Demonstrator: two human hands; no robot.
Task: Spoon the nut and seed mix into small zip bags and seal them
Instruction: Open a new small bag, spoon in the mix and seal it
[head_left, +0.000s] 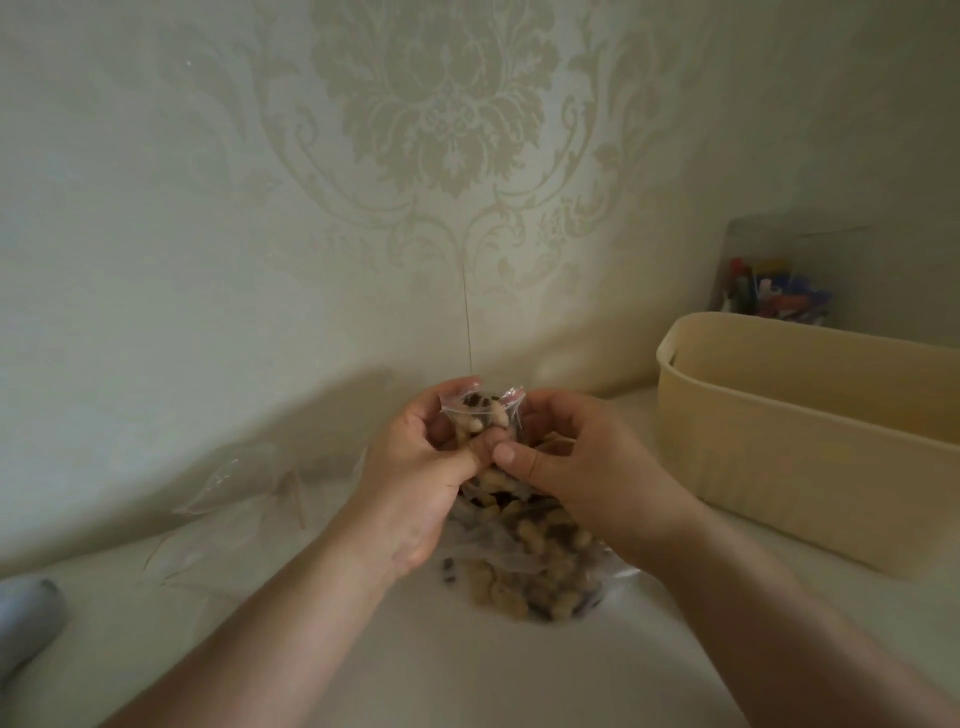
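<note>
1. wallpaper (436, 119) is pale cream with a beige damask floral print
2. tub (810, 447) on the right is plain pale yellow
3. nut and seed mix (524, 561) is tan peanuts with dark bits, in clear plastic
4. counter (457, 670) is off-white
5. jar (774, 275) holds red, blue and yellow stuff

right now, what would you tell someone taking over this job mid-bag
Left hand and right hand both have a grip on the small zip bag, held up near its top; it already holds nut and seed mix.
The big clear bag of mix lies on the table under the hands. Empty zip bags lie to the left.
No spoon is visible.
Left to do: seal this bag, then fill the rest.
</note>
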